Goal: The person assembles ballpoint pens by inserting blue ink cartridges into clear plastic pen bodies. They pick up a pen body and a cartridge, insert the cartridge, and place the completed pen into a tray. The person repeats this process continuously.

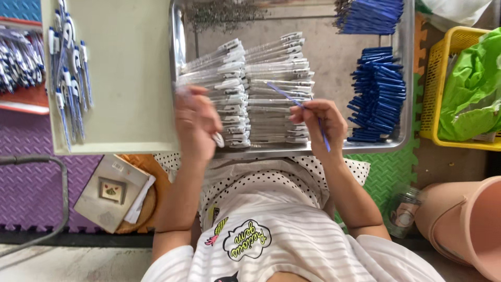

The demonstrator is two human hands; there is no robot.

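A metal tray held stacked clear pen barrels between and beyond both hands, with blue pen parts beside the right hand. That hand pinched a blue refill. The left hand gripped a clear barrel, fingers curled.
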